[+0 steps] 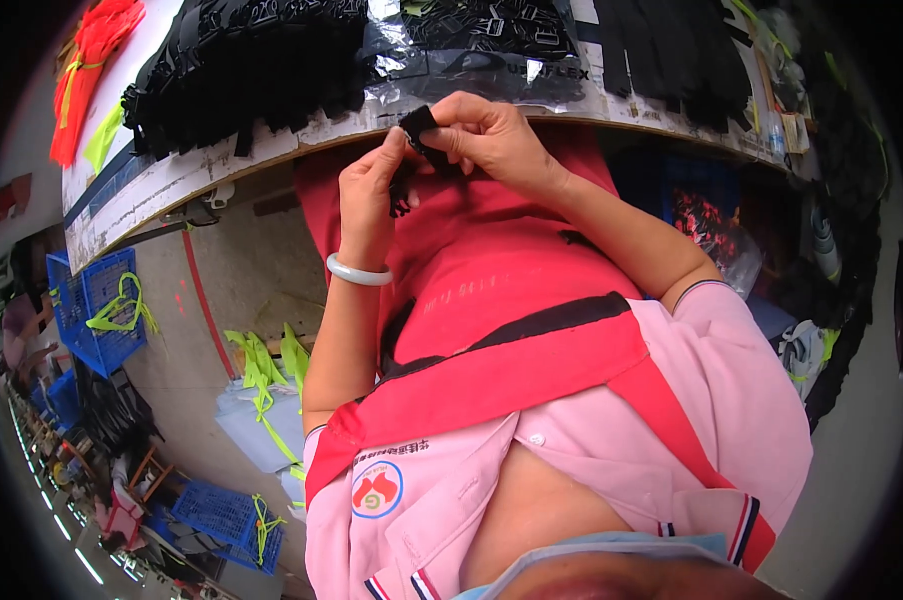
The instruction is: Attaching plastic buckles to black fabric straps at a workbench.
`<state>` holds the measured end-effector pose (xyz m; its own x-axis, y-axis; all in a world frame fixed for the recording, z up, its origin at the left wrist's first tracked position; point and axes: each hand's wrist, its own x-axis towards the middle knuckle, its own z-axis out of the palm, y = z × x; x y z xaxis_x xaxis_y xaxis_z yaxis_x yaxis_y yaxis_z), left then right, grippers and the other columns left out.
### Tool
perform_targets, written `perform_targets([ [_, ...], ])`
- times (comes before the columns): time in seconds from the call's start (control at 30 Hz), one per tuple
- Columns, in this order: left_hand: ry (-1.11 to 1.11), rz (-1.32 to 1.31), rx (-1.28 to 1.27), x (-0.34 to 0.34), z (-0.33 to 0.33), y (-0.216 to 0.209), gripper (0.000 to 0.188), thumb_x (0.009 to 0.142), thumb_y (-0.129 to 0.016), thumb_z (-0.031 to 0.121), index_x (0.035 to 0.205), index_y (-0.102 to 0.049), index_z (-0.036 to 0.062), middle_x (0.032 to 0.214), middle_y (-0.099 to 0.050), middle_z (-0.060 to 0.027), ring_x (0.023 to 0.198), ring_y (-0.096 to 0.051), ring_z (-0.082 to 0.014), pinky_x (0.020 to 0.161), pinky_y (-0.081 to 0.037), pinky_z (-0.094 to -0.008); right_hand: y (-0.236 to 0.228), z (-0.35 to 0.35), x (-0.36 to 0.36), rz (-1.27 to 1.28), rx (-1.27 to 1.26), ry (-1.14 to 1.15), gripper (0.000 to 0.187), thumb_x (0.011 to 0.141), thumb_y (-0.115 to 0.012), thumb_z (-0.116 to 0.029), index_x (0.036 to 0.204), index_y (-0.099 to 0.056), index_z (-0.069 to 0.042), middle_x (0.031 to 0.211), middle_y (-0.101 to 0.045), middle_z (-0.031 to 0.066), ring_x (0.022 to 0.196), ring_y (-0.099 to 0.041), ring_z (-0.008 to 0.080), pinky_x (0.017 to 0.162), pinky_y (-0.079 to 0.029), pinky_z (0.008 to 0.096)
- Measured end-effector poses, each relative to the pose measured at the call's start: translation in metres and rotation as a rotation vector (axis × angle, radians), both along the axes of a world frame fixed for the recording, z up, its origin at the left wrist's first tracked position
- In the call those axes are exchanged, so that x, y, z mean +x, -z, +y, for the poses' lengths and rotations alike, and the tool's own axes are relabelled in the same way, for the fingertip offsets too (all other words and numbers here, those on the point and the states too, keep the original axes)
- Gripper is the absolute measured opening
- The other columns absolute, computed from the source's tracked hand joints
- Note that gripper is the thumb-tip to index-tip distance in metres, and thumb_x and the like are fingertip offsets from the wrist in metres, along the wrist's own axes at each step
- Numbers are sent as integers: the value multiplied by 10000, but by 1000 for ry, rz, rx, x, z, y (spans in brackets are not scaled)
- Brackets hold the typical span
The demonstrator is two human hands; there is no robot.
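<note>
At the upper centre of the frame, a small black strap piece [420, 124] is pinched between both hands, just off the near edge of the worktable [221, 166] and above the red apron [491, 240]. The left hand [369, 180] grips its left side between thumb and forefinger; the right hand [496, 142] grips it from the right with thumb and fingertips. A dark, jagged-looking end [401, 195] hangs below the left fingers, though whether it belongs to the same piece cannot be told. To work this well, the left pinch probably serves best as a steady anchor close to the part being handled, while the right fingertips make short, even movements. Webbing like this likely twists easily, so its flat faces should stay square. Black against shadow hides detail; tilting the piece towards the light would help. Holding it clear of the black straps [251, 65] heaped at upper left should avoid snagging.
</note>
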<state>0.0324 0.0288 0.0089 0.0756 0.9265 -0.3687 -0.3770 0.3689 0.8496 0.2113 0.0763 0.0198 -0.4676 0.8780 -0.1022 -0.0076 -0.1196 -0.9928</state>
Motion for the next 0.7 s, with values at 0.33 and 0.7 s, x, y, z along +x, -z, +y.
perform_targets([
  [0.33, -150, 283, 69, -20, 5, 3, 230, 866, -712, 247, 867, -724, 17, 626, -607, 15, 501, -463, -11, 429, -315, -178, -180, 19, -2, 665, 225, 982, 206, 965, -557, -244, 988, -630, -53, 684, -602, 2, 456, -470, 31, 406, -363, 159],
  [0.7, -279, 272, 183, -5, 0, 9, 161, 872, -703, 143, 931, -711, -7, 635, -543, 69, 509, -409, -1, 440, -280, -175, -8, -7, 1, -98, -306, -50, 151, 932, -600, -184, 885, -598, -41, 756, -604, -20, 620, -520, 8, 520, -410, 155],
])
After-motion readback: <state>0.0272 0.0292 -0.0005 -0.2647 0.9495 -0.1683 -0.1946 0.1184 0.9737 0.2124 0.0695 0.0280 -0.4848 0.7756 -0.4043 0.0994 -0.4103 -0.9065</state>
